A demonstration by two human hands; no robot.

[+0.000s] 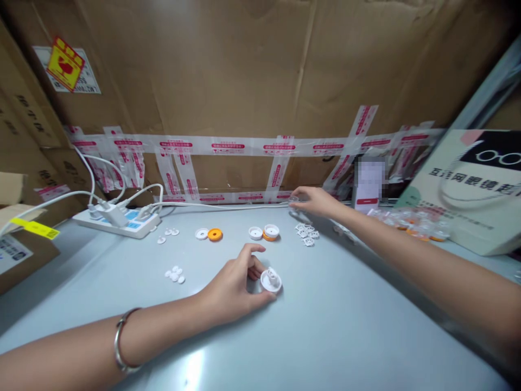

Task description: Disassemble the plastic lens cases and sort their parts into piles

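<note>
My left hand (240, 282) holds a round white plastic cup (271, 281) by its rim, low over the table's middle, with a small white piece standing inside it. My right hand (315, 202) reaches to the back of the table, its fingers closed around a small clear piece (293, 203), partly hidden. Just in front of it lies a cluster of white cut-out plastic parts (307, 233). Left of those are a white ring cup (255, 233) and another white cup (271, 231) stacked on an orange one. Further left, a white disc (201, 234) touches an orange disc (215, 234).
Small white caps (175, 274) lie in two groups at left, near a power strip (118, 220) with cables. A phone (368, 184) leans at the back. Bagged parts (415, 224) and a printed bag (476, 190) stand at right. A cardboard box (244, 70) walls the back.
</note>
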